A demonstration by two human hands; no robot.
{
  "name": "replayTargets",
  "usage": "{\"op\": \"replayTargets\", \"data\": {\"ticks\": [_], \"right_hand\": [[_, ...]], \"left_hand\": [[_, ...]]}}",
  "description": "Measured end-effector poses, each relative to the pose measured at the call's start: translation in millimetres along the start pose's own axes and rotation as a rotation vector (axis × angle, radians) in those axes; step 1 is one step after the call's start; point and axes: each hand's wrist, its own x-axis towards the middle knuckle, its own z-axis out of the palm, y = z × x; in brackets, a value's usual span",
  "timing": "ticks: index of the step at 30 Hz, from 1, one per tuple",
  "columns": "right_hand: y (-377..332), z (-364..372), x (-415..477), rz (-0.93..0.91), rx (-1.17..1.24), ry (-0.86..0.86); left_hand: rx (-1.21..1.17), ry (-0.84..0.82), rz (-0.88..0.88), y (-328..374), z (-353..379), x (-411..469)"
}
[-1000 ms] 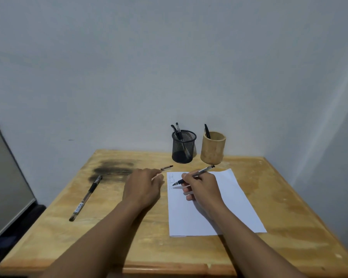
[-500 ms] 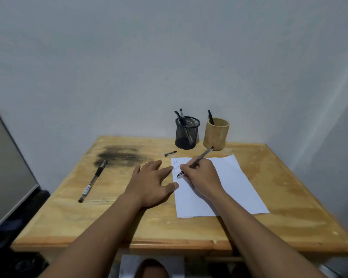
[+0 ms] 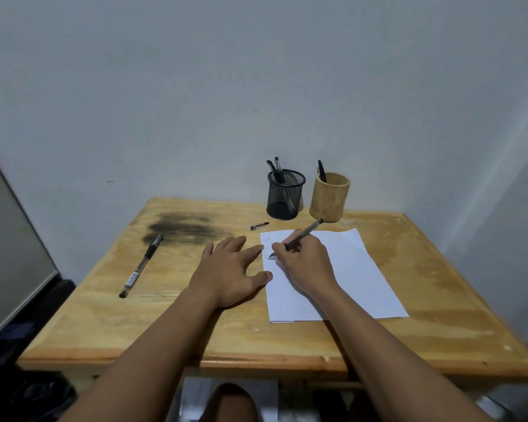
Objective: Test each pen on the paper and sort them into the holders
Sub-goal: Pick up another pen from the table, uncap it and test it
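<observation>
Wooden desk against a pale wall, dark smudge near far left corner. White paper right of centre, scribbles at its top left. Right hand clamped on a pen, tip touching the paper. Left hand flat, fingers spread, thumb on the paper's left edge. Pen cap just beyond the paper. Black mesh holder and bamboo holder at far edge, pens inside. Another pen towards left edge.
</observation>
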Motion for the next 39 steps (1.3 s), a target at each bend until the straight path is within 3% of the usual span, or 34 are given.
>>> {"op": "replayTargets", "data": {"ticks": [4,32,36,39], "right_hand": [[-0.9,0.5,-2.3,0.015,-0.015,-0.055],[3.0,-2.5,-0.8,0.068,-0.002,0.053],[2.5,-4.0,0.4,0.076,0.064,0.081],[2.1,-12.3,7.4,0.096,0.225,0.116]], "left_hand": [[0.001,0.002,-0.005,0.1,-0.5,-0.6],[0.010,0.000,-0.016,2.4,-2.1,-1.4],[-0.006,-0.023,-0.026,5.3,-4.1,-0.9],[-0.134,0.098,-0.074,9.9,-6.9,4.3]]}}
